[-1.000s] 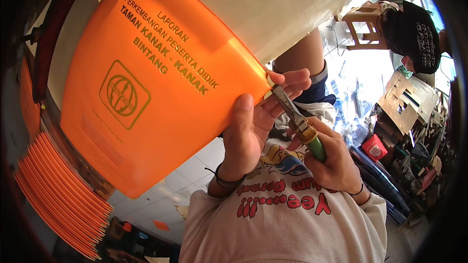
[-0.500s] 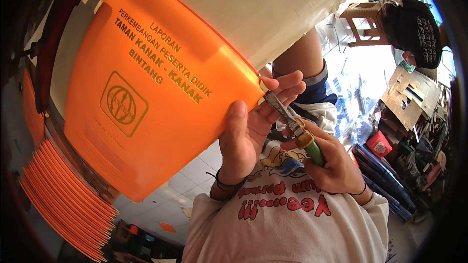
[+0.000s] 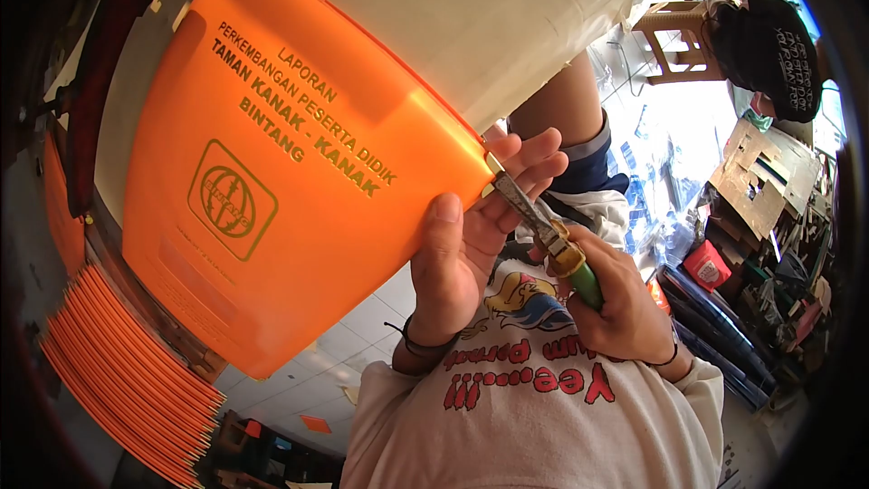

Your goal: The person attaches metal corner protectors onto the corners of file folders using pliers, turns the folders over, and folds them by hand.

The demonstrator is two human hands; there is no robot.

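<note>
My left hand [image 3: 457,258] supports the lower right corner of an orange plastic report folder [image 3: 362,235], thumb on the front and fingers spread behind the corner. Dark printed lettering and a framed globe emblem mark the cover. Closed around the green handle of metal-jawed snips [image 3: 543,228] is my right hand [image 3: 620,299]. The tips of the snips meet the folder's corner, close to my left fingers. Exactly how the jaws sit on the edge is too small to tell.
A fanned stack of orange folders [image 3: 131,380] lies at lower left, beside a dark red metal frame [image 3: 95,81]. A pale sheet-covered surface [image 3: 471,18] is above. To the right are a plastic stool [image 3: 674,41], a person in a black cap [image 3: 769,54], and scrap boards [image 3: 765,177].
The jaws of the snips, which stood apart at the folder's corner, have come together there. The folder and both hands have shifted only slightly.
</note>
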